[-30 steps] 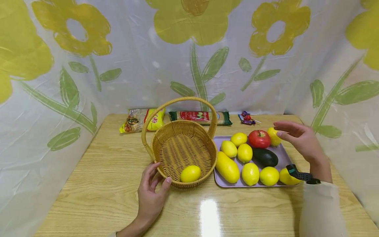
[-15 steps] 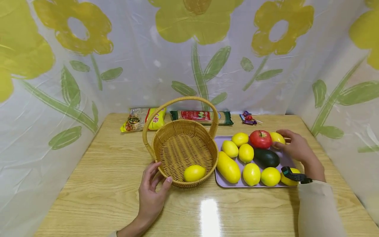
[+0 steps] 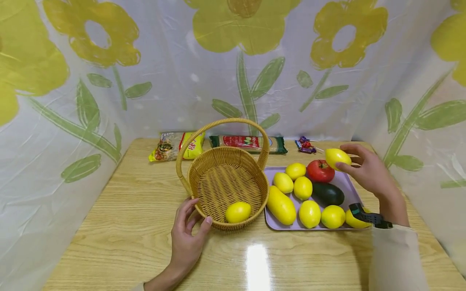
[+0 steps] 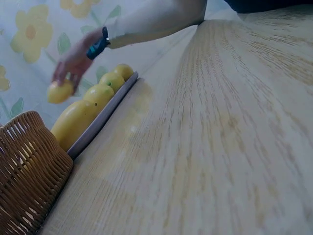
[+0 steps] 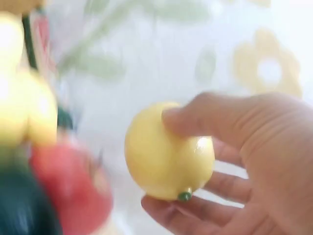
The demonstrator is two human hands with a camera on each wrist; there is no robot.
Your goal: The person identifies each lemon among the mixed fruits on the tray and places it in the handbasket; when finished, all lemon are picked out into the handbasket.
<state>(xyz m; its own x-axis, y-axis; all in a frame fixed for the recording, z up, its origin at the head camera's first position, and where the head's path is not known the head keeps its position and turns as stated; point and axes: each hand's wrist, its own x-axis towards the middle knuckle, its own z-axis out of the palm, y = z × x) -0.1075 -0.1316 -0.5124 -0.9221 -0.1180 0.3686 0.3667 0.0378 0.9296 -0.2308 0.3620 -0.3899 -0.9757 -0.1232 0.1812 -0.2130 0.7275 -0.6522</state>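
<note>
My right hand [image 3: 369,169] holds a lemon [image 3: 337,159] between thumb and fingers, raised over the back right of the lilac tray [image 3: 351,194]. Up close in the right wrist view, the thumb presses one side of that lemon [image 5: 164,152] and the fingers curl beneath it. My left hand [image 3: 187,236] grips the near left rim of a round wicker basket [image 3: 225,178] with a tall handle. One lemon [image 3: 238,212] lies inside the basket near its front wall. On the tray, a red apple [image 3: 320,171] sits just left of the held lemon.
The tray also carries several lemons [image 3: 309,214], a long yellow fruit [image 3: 281,205] and a dark green oval fruit [image 3: 328,194]. Behind stand a yellow food bag [image 3: 176,146], a green-and-red noodle pack [image 3: 251,144] and wrapped lollipops [image 3: 306,145]. A flowered curtain encloses the table.
My right hand came down onto the lemon at the tray's back right corner, took hold of it and lifted it off. My left hand stayed at the basket rim.
</note>
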